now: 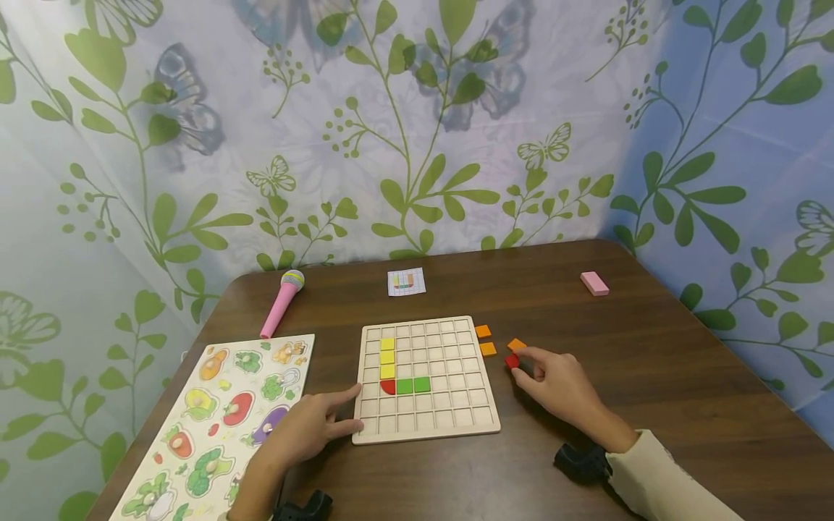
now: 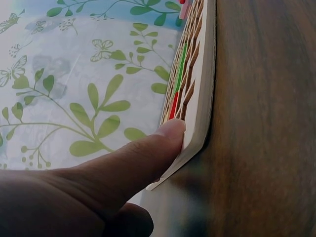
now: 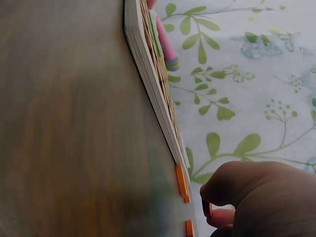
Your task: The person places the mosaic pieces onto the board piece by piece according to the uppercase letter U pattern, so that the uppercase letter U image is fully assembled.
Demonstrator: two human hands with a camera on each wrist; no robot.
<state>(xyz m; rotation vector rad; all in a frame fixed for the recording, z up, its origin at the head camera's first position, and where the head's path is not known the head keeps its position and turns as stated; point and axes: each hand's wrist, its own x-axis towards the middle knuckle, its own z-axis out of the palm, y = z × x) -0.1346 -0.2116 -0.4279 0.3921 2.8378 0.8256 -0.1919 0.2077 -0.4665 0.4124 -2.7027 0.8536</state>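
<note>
A wooden grid board (image 1: 449, 420) lies mid-table, bearing three yellow tiles (image 1: 387, 357) in a column, a red quarter-round tile (image 1: 388, 387) below them, and two green tiles (image 1: 413, 385) beside that. My left hand (image 1: 302, 430) rests its index finger and thumb on the board's left edge; in the left wrist view the thumb (image 2: 170, 131) presses the rim near a corner. Right of the board, my right hand (image 1: 560, 383) pinches a red tile (image 1: 512, 361) between thumb and index finger. Three orange tiles (image 1: 487, 349) lie near it; the red tile (image 3: 206, 207) is partly hidden in the right wrist view.
A vegetable peg puzzle (image 1: 215, 427) lies at the left, with a pink toy microphone (image 1: 281, 304) behind it. A small pattern card (image 1: 406, 282) sits beyond the board. At the back right lies a pink block (image 1: 594, 283). A patterned curtain (image 1: 417, 130) hangs behind the table.
</note>
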